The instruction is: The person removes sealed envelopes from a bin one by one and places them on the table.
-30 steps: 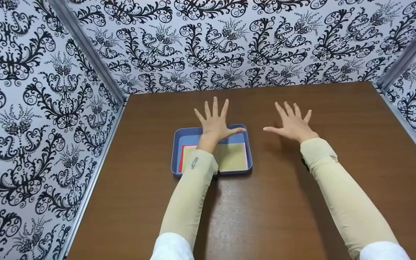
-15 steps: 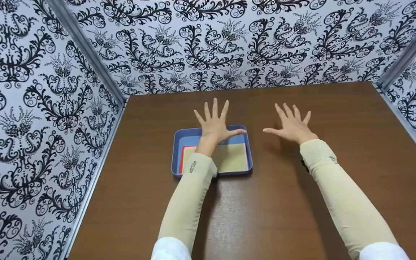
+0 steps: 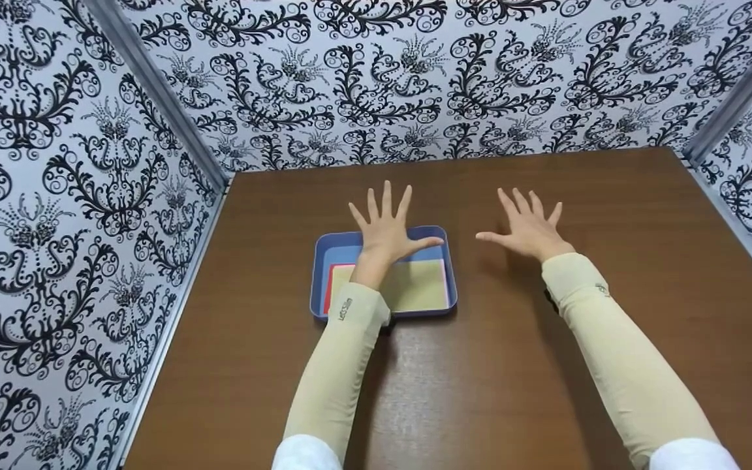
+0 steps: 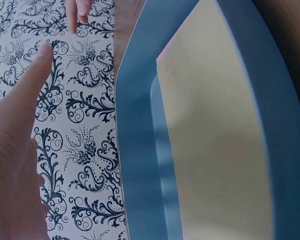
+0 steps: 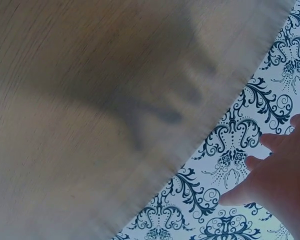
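Above a brown table (image 3: 454, 391) bearing a blue tray (image 3: 340, 253), by patterned walls (image 3: 382, 72), both hands (image 3: 384, 238) (image 3: 530, 232) hang splayed, free.

The left grip (image 3: 385, 236) is easing slightly backward over the blue tray (image 3: 339, 254), and its beige sleeve (image 3: 333, 365) is drawing back too.

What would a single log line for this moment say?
left hand: spread, over blue tray | right hand: spread, over brown table | yellow sheet: lying in tray | held: nothing

Left sleeve (image 3: 329, 369) reads "Let's Slim"; right sleeve (image 3: 621, 356) bears mark (image 3: 602, 289) too small to read.
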A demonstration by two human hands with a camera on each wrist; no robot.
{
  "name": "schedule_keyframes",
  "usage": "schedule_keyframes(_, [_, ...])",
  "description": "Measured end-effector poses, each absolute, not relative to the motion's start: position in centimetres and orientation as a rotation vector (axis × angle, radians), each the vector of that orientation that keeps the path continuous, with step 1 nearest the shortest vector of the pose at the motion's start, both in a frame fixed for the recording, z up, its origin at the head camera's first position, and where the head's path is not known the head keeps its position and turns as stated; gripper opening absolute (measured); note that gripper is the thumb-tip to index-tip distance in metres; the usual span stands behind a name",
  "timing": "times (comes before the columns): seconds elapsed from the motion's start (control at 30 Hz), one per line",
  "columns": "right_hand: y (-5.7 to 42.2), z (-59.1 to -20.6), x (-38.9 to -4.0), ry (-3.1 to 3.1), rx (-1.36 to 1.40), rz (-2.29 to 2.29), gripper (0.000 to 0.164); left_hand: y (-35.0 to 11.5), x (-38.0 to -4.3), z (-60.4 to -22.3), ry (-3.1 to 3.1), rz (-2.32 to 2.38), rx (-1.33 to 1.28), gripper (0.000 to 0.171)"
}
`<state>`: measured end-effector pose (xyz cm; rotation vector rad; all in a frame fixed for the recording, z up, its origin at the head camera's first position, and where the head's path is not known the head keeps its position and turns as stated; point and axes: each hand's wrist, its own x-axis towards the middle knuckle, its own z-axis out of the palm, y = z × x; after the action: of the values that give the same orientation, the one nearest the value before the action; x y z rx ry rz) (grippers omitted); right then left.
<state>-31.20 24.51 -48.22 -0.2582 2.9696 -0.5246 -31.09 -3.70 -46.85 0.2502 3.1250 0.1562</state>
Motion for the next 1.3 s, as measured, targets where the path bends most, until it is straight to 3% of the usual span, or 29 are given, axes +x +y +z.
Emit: schedule_keyframes(1.3, [24.1, -48.5, -30.9, 2.989, -0.275, -0.512, 0.111, -5.9, -29.2, -49.0, 3.117, 0.296, 0.223, 0.122])
